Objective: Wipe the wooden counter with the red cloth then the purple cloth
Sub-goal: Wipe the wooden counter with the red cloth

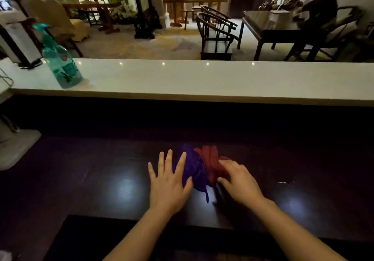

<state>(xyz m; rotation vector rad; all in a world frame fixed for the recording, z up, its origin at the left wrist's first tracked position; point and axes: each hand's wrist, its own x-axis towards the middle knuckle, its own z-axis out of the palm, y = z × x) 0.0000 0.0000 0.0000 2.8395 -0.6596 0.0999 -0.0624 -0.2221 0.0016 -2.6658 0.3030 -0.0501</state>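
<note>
Two crumpled cloths lie side by side on the dark wooden counter (101, 169), touching each other. The purple cloth (194, 171) is on the left, the red cloth (210, 159) on the right. My left hand (169, 181) rests flat with fingers spread, its index finger and thumb on the purple cloth's left edge. My right hand (240, 181) lies on the near right part of the red cloth, fingers bent around a fold of it; whether it grips the fold is unclear.
A raised white ledge (202, 78) runs along the far side of the counter, with a teal spray bottle (60, 62) at its left. A white stand base (14, 149) sits at the counter's left end. Beyond are chairs, tables and a seated person (319, 15).
</note>
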